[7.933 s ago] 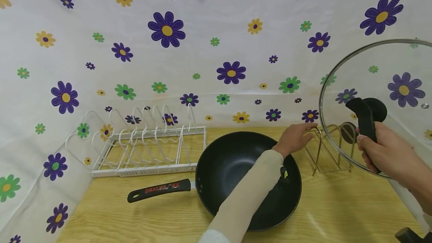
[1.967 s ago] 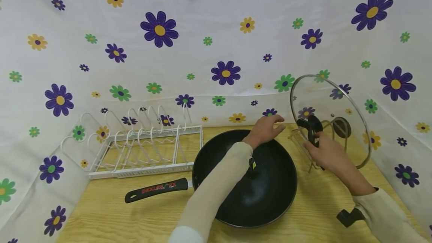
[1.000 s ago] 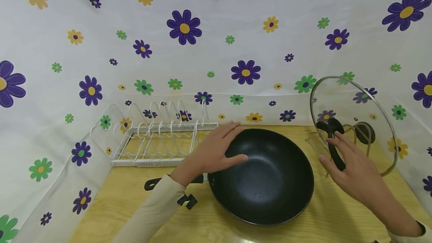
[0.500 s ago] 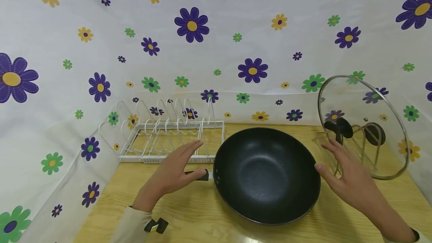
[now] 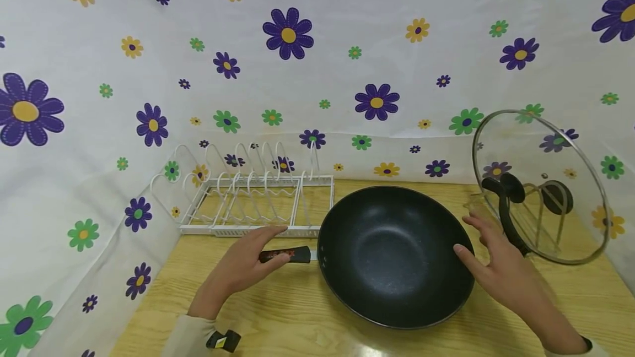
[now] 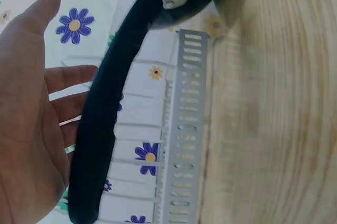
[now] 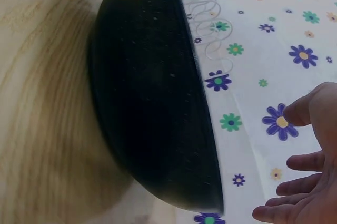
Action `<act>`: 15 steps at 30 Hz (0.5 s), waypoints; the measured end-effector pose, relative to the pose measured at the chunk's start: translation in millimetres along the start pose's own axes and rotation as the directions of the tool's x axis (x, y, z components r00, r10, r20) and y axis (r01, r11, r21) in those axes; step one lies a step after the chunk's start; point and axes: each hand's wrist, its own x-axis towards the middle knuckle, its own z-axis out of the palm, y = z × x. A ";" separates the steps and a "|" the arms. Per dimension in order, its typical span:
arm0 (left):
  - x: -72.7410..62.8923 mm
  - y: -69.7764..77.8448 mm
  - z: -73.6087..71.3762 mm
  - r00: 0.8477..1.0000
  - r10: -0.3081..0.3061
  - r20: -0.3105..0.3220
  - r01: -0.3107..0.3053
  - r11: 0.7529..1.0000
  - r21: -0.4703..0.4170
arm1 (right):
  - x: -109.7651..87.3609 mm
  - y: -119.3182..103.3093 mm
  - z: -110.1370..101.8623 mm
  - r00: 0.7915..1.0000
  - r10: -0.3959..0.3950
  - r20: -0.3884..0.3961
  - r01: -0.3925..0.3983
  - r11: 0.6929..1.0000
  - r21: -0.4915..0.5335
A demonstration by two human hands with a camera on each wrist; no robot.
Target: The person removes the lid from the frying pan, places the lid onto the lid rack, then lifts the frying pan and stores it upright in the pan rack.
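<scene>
A black wok (image 5: pixel 392 258) sits on the wooden table, its long black handle (image 5: pixel 292 254) pointing left. Over that handle hovers my left hand (image 5: pixel 238 269), thumb spread from the fingers. The left wrist view has the palm beside the wok handle (image 6: pixel 113 87), with the fingers straight and not wrapped round it. My right hand (image 5: pixel 508 280) is at the wok's right rim, fingers extended and holding nothing. In the right wrist view, a gap separates the fingers from the wok (image 7: pixel 152 97). A glass lid (image 5: pixel 585 197) with a black handle (image 5: pixel 507 216) leans upright in a wire rack (image 5: pixel 538 219).
A white dish rack (image 5: pixel 268 230) with looped wires stands at the back left, close to the wok. Behind everything hangs a white cloth (image 5: pixel 317 81) printed with flowers. The wooden tabletop (image 5: pixel 288 313) runs in front of the wok.
My right hand has set the lid in the wire rack, let go and come to the wok's right rim. My left hand has left that rack and crossed over to the wok handle.
</scene>
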 end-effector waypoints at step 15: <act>-5.0 -16.2 5.8 0.996 -0.067 0.054 0.066 0.998 0.016 | 9.3 16.0 22.7 0.993 0.099 0.058 -0.105 0.987 0.120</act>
